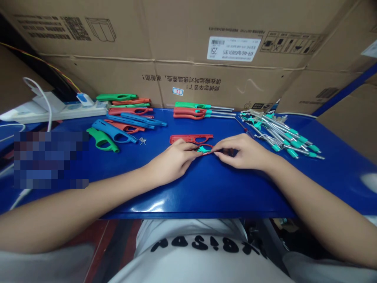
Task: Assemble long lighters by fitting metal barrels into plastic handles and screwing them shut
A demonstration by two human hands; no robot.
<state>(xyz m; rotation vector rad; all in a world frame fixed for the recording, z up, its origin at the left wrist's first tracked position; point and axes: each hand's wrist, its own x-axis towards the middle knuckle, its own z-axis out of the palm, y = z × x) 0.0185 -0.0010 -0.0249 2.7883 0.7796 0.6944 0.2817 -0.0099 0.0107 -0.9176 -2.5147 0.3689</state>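
Note:
A red lighter shell half (208, 153) lies on the blue table between my hands, with a teal trigger piece (204, 149) inside it. My left hand (180, 160) covers its left end, fingers pressed together on it. At its right end, the thumb and fingertips of my right hand (242, 152) pinch the edge. Part of the shell is hidden under my fingers. Just behind it rests another red shell half (191, 139), its inner side facing up. A thin screwdriver (245, 128) with a dark red handle lies behind my right hand.
Green, red and blue lighter shells (116, 133) are piled at left, near a few small screws (143, 140). Lighters with metal tubes (203, 111) lie at the back. Metal tubes with teal parts (282, 135) are heaped at right. A cardboard box (182, 51) stands behind; a power strip (64, 112) is back left.

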